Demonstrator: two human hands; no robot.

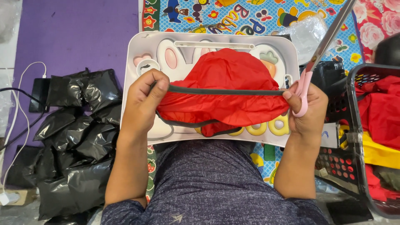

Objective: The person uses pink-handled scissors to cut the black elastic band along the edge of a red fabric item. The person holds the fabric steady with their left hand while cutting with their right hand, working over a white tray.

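A red fabric hat (225,89) with grey edge trim is stretched between both hands above a white lap tray (141,46). My left hand (143,102) pinches the left end of the grey brim edge. My right hand (308,108) grips the right end of the brim and also holds pink-handled scissors (323,50), whose metal blades point up and to the right, away from the hat. The lower brim sags in a loop under the taut edge.
Several black plastic bags (75,137) lie on the left beside a phone on a white charging cable (39,93). A black perforated basket (354,125) with red and yellow fabric stands on the right. A clear plastic bag (306,33) rests on the colourful play mat (233,16).
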